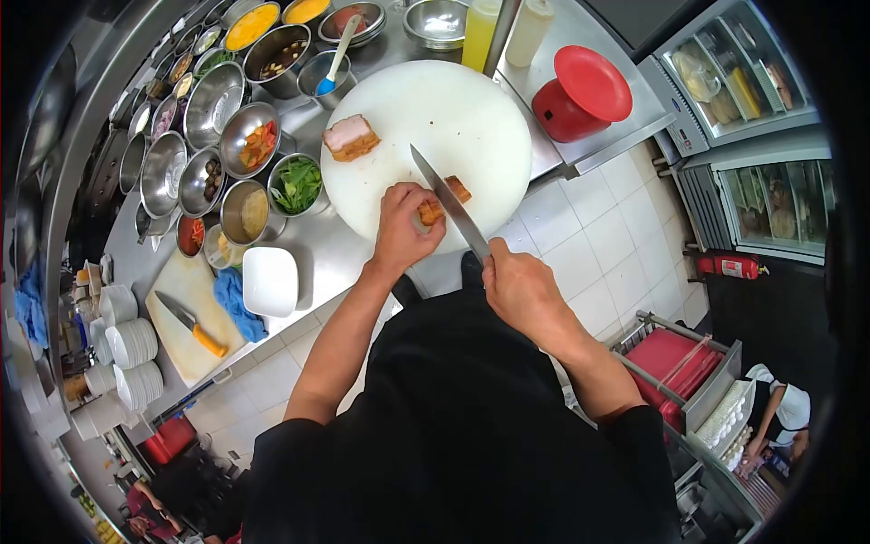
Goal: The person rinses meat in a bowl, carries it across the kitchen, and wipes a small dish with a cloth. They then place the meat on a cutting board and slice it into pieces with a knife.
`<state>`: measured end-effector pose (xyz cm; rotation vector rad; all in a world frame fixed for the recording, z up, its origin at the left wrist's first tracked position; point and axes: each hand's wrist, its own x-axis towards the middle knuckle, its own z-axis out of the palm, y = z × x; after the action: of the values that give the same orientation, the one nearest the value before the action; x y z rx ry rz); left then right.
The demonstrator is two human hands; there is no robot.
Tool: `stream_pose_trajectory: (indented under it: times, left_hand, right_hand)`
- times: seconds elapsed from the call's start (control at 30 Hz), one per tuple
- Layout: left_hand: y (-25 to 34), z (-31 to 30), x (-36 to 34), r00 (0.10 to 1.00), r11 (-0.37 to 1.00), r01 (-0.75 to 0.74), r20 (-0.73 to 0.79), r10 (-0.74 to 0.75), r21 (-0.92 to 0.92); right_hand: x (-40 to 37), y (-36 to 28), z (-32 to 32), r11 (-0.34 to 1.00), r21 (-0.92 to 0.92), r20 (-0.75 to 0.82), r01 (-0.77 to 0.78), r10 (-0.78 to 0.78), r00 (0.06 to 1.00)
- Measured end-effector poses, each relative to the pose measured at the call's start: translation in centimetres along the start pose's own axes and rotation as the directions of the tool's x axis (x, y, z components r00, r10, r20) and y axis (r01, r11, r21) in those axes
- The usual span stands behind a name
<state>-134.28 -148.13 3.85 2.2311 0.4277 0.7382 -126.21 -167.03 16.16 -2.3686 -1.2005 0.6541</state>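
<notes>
My right hand [527, 288] is closed round the handle of a long kitchen knife [450, 205], its blade slanting up and left over the round white cutting board [480, 100]. Curled on the near part of the board, my left hand [403, 227] holds a piece of browned roast meat [430, 212] close to the left side of the blade. A smaller browned meat piece [459, 189] lies just right of the blade. Apart from these, a larger chunk of meat [352, 139] with a pale cut face rests at the board's left edge.
Metal bowls of chopped vegetables [250, 140] crowd the counter on the left, beside a white square bowl [270, 282]. A yellow-handled knife [193, 324] lies on a second board [172, 340]. Squeeze bottles [530, 32] and a red container [580, 95] stand at the back right.
</notes>
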Motion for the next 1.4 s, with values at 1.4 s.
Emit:
stream_pose_trajectory:
  times: [1.4]
  left_hand:
    - [3.0,-1.6,0.7,0.904,0.927,0.334,0.221,-0.366,0.171]
  right_hand:
    - [10.2,5.1,5.8,0.967,0.093,-0.226,0.237,-0.211,0.951]
